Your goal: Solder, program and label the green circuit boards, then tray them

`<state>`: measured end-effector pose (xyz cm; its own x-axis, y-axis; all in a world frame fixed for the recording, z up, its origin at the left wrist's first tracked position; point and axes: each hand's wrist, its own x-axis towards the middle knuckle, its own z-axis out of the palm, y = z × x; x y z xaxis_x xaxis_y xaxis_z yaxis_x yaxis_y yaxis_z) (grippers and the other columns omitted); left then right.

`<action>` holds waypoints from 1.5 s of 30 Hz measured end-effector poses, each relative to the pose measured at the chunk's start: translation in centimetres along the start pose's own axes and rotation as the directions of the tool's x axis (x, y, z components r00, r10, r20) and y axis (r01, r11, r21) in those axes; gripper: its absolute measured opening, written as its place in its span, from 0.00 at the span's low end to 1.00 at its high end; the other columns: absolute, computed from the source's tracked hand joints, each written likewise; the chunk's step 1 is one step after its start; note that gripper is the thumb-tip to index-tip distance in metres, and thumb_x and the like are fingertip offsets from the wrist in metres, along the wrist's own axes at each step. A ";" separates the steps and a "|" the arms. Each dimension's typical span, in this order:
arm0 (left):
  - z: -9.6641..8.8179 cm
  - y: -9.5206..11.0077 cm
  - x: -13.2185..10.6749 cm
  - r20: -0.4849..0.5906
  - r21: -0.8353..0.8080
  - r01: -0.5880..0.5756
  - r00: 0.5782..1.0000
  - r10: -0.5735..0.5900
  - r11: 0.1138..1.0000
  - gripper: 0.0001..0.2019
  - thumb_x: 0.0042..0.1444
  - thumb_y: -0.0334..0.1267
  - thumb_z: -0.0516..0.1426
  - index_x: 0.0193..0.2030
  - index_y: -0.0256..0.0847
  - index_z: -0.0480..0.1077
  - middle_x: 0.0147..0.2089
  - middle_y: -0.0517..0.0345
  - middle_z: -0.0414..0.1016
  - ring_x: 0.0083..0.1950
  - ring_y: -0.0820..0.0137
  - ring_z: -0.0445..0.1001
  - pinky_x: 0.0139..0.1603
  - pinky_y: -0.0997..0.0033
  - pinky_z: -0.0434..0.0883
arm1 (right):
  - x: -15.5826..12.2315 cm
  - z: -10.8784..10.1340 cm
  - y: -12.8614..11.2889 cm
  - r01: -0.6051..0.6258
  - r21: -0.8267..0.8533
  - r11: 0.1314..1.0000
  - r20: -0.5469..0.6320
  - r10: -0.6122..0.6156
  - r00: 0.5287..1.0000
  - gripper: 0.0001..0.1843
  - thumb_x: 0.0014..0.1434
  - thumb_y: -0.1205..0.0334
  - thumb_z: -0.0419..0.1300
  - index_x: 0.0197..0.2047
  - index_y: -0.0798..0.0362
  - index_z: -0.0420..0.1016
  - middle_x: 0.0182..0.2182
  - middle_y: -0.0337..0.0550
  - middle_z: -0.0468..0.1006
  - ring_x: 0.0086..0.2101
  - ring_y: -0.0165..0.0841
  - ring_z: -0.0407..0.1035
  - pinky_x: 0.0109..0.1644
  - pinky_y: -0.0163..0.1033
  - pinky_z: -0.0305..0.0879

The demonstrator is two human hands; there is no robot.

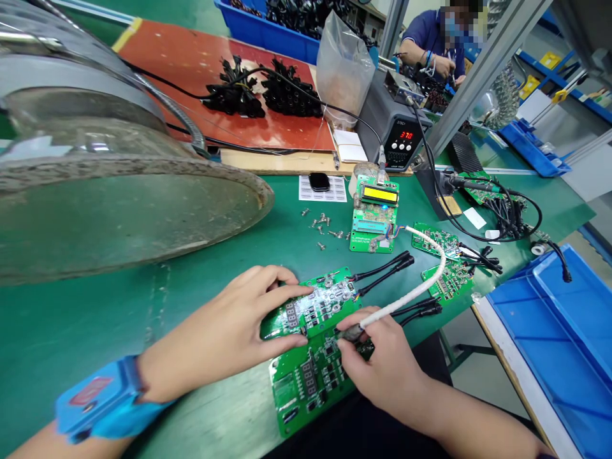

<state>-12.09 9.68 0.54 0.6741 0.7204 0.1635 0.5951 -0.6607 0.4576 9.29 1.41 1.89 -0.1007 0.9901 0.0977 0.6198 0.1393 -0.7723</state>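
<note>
My left hand (229,328) lies over a green circuit board (313,309) with black leads, fingers curled around its left end and holding it on the green mat. My right hand (382,363) pinches the plug end of a white braided cable (421,287) and presses it onto a second green circuit board (306,379) at the table's near edge. The cable runs up to a programmer board with a lit yellow display (375,213). A blue wrist strap (102,398) sits on my left wrist.
Loose screws (322,226) lie mid-table. More green boards with black leads (447,261) lie at right. A soldering station (399,131) reads 370. A large reel (119,204) fills the left. Blue trays (559,331) stand at right. Another person (442,44) works beyond.
</note>
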 end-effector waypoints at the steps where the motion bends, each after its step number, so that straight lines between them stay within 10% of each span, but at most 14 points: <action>1: -0.1 0.1 0.0 0.020 -0.005 0.012 1.000 -0.012 1.000 0.23 0.52 0.55 0.56 0.52 0.47 0.67 0.48 0.53 0.64 0.47 0.61 0.65 0.47 0.59 0.67 | 0.0 0.0 0.0 0.000 -0.001 1.000 0.001 0.000 1.000 0.08 0.52 0.68 0.56 0.37 0.53 0.72 0.33 0.43 0.74 0.34 0.31 0.69 0.38 0.36 0.69; 45: -0.1 0.2 0.1 0.042 0.033 0.038 0.998 -0.040 0.999 0.26 0.51 0.57 0.56 0.53 0.48 0.67 0.49 0.51 0.65 0.48 0.59 0.66 0.47 0.58 0.67 | 0.1 -0.1 0.3 0.034 -0.026 0.999 0.016 -0.033 0.999 0.08 0.53 0.68 0.56 0.37 0.53 0.72 0.34 0.43 0.76 0.36 0.32 0.70 0.41 0.37 0.68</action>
<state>-11.91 9.64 0.77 0.6676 0.7365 0.1086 0.6344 -0.6391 0.4348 9.54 1.58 1.72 -0.1335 0.9845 0.1135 0.6359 0.1729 -0.7522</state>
